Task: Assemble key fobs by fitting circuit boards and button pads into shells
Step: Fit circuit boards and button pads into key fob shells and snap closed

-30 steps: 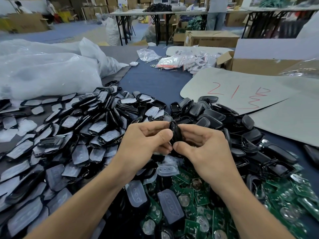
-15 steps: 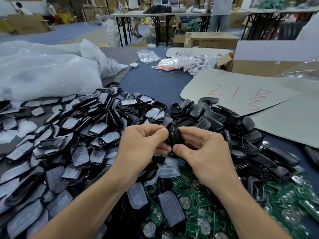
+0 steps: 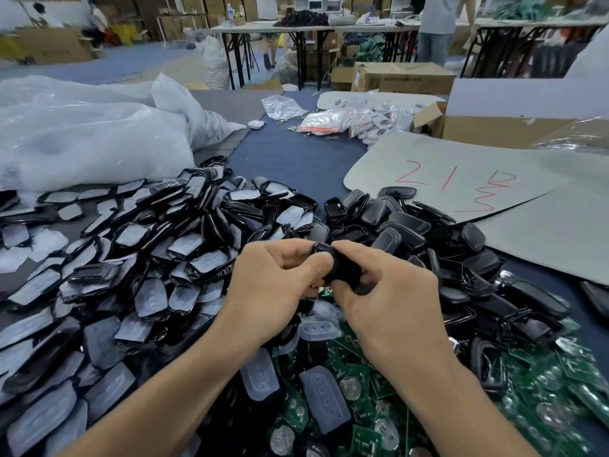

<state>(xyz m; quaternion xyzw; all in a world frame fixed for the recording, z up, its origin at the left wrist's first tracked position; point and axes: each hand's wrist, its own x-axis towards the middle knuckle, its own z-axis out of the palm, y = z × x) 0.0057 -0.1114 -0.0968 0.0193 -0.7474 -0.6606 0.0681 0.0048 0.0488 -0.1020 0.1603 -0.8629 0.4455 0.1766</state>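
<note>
At the centre of the frame, the left hand [image 3: 276,285] and right hand [image 3: 392,301] meet, both pinched on 1 black key fob shell [image 3: 342,268] held above the piles. The dark blue table cover [image 3: 290,159] runs up the middle. Shells with pale button pads [image 3: 138,258] fill the left half; bare black shells [image 3: 428,232] heap at centre right. Green circuit boards [image 3: 543,390] spread across the lower right. A grey card with red marks [image 3: 461,179] lies at upper right, a clear plastic bag [image 3: 82,133] at upper left. Along the top of the frame are folding tables [image 3: 296,28], cardboard boxes [image 3: 405,77] and standing people [image 3: 435,28].
</note>
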